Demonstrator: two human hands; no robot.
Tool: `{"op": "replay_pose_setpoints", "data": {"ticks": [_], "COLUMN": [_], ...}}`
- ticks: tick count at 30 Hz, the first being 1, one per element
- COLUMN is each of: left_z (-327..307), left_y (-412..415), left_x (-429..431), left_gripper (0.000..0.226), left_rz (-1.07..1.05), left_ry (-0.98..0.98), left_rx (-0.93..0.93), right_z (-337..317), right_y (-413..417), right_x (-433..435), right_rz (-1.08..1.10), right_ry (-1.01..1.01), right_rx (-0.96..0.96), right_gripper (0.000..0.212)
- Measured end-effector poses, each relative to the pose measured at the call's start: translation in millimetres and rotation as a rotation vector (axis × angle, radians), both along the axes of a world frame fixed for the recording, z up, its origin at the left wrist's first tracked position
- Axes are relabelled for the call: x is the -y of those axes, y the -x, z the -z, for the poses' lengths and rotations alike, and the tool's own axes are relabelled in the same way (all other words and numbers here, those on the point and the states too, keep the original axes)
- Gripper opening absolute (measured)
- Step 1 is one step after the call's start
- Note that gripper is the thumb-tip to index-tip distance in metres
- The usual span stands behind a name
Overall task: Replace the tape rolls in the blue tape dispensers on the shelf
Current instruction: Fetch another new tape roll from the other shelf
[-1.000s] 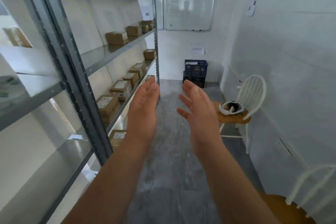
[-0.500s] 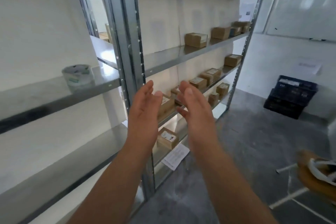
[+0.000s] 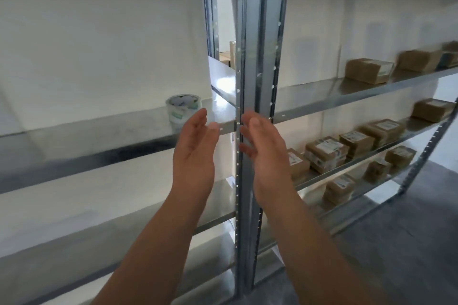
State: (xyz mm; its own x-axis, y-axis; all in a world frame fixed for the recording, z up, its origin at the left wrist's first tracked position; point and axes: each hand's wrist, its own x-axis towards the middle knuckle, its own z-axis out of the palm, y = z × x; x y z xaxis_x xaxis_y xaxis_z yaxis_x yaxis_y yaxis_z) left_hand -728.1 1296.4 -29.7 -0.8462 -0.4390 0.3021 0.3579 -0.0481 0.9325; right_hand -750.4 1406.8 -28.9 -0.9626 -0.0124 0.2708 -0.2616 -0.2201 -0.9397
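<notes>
A stack of clear tape rolls (image 3: 182,112) with green print stands on the metal shelf (image 3: 99,136) at the left, close to the upright post. My left hand (image 3: 194,148) is raised in front of that shelf, palm turned inward, fingers apart, just right of and below the tape rolls without touching them. My right hand (image 3: 264,151) is held up facing it, in front of the post, also empty. No blue tape dispenser is in view.
Twin steel uprights (image 3: 257,82) split the two shelf bays. The right bay holds several brown cardboard parcels (image 3: 327,153) on its shelves (image 3: 347,96). Grey concrete floor (image 3: 409,242) lies at the lower right. A white wall backs the shelving.
The view has swung left, from the aisle with chair and crates to the shelving. The tape rolls have come closer to centre. Both hands stay raised, open and empty.
</notes>
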Motion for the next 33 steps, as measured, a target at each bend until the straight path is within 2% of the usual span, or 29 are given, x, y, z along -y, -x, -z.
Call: {"op": "replay_pose_setpoints", "data": {"ticks": [3,10,15,19,21,24,28,30,33], "left_z": [-4.6,-11.4,-19.6,-27.3,-31.8,-39.8,-47.4,-47.3,-45.7], "left_y": [10.9,45.5,72.6,95.7,108.0,128.9,157.5,169.5,182.8], "left_x": [15.1,30.4,35.2,41.8,45.2,54.8,72.3,75.8,77.4], "left_gripper": [0.026,0.025,0.023,0.027,0.032,0.04,0.028,0.024,0.038], "left_rz": [-0.072,-0.214,-0.297,-0.346,-0.397,-0.435,-0.436,-0.436,-0.456], "left_ry": [0.002,-0.032,-0.013,0.066,0.23,0.598,1.061,1.185,1.279], "left_rx": [0.017,0.029,0.03,0.032,0.066,0.177,0.421,0.535,0.582], "right_z": [-3.2,-8.3,-15.4,-21.0,-24.0,-26.8,-28.9,-30.6,-32.6], "right_y": [17.3,60.9,91.5,113.3,120.4,129.7,138.9,141.8,145.3], "right_x": [13.5,32.4,37.1,37.5,37.2,36.0,35.2,34.7,34.5], "right_rz": [-0.056,-0.197,-0.29,-0.314,-0.32,-0.315,-0.317,-0.327,-0.339], "right_ry": [0.005,0.024,0.053,0.07,0.082,0.081,0.087,0.094,0.103], "right_rx": [0.003,0.016,0.016,0.01,-0.001,0.0,0.029,0.045,0.065], "right_gripper": [0.05,0.024,0.016,0.02,0.021,0.021,0.016,0.017,0.016]}}
